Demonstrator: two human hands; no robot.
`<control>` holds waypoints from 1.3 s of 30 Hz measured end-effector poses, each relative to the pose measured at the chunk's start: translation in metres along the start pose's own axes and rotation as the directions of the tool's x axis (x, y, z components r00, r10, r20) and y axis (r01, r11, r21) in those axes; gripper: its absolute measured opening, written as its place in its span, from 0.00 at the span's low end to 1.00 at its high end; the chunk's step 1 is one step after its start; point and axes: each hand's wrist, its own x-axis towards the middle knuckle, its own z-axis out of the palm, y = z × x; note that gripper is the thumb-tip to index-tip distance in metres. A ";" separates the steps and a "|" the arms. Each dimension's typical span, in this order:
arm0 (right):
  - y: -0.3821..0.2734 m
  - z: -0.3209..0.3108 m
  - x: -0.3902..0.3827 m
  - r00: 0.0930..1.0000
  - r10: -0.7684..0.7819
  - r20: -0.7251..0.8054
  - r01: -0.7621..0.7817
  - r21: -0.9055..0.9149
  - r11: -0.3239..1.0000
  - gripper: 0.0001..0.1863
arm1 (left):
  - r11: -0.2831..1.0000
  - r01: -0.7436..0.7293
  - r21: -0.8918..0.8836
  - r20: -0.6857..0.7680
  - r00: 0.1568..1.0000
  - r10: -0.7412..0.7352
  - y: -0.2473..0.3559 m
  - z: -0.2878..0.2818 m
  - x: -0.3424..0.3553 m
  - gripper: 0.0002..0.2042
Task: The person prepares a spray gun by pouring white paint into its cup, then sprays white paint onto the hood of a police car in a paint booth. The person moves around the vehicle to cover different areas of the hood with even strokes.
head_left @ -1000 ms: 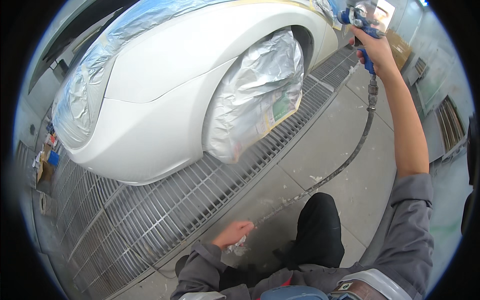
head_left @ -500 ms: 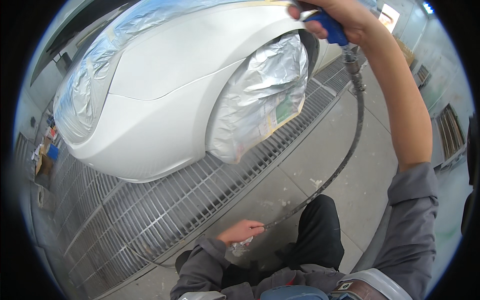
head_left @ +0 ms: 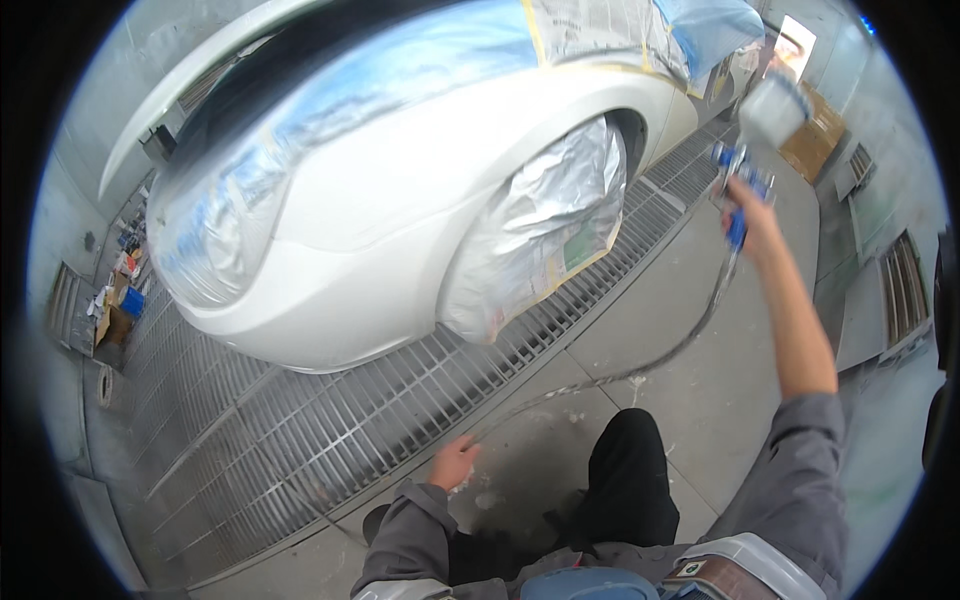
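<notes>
My right hand [head_left: 758,222] grips a blue-handled spray gun [head_left: 757,184], raised at the right, away from the car. A whitish paint cup [head_left: 775,112] sits on top of the gun, blurred by motion. From the handle a dark air hose [head_left: 655,368] curves down across the floor to my left hand [head_left: 455,464], which is closed around it, low in front of me. Ahead stands a car with a white front fender [head_left: 400,165]. Crinkled silver foil and printed paper [head_left: 545,225] cover its wheel, and bluish plastic film [head_left: 235,235] masks the headlight.
Slatted metal floor grating [head_left: 330,430] runs under and alongside the car, beside grey floor slabs [head_left: 640,310]. Cardboard boxes [head_left: 815,135] stand at the back right. Assorted clutter [head_left: 118,310] lies by the left wall. A vent [head_left: 905,285] is at the right.
My right hand has lowered the spray gun and swung it right, off the fender, bringing its cup into view. The view has shifted, showing more of the car. My left hand still holds the hose.
</notes>
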 end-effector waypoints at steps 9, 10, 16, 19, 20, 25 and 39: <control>-0.020 -0.023 -0.253 0.925 0.377 0.039 -0.356 -0.250 0.900 0.13 | 0.843 0.139 0.519 -0.201 0.979 -0.037 0.080 -0.103 -0.201 0.14; -0.035 -0.018 -0.273 0.927 0.369 0.060 -0.351 -0.199 0.915 0.13 | 0.828 0.202 0.523 -0.198 0.974 -0.112 0.089 -0.113 -0.236 0.14; -0.181 0.001 -0.354 0.890 0.454 0.049 -0.449 -0.083 0.890 0.13 | 0.706 0.418 0.572 -0.240 0.908 -0.344 0.144 -0.144 -0.448 0.16; -0.247 0.007 -0.366 0.902 0.427 0.064 -0.429 0.011 0.903 0.12 | 0.710 0.432 0.556 -0.301 0.901 -0.313 0.120 -0.148 -0.531 0.18; -0.260 0.005 -0.367 0.907 0.419 0.050 -0.422 0.060 0.905 0.13 | 0.721 0.429 0.544 -0.296 0.902 -0.313 0.123 -0.151 -0.544 0.18; -0.307 0.003 -0.388 0.942 0.326 -0.078 -0.311 0.160 0.937 0.18 | 0.790 0.473 0.389 -0.291 0.877 -0.382 0.136 -0.159 -0.588 0.18; -0.328 0.050 -0.651 0.951 0.077 -0.301 -0.051 0.092 0.994 0.11 | 0.840 0.223 0.495 -0.339 0.939 -0.050 0.056 -0.253 -0.748 0.17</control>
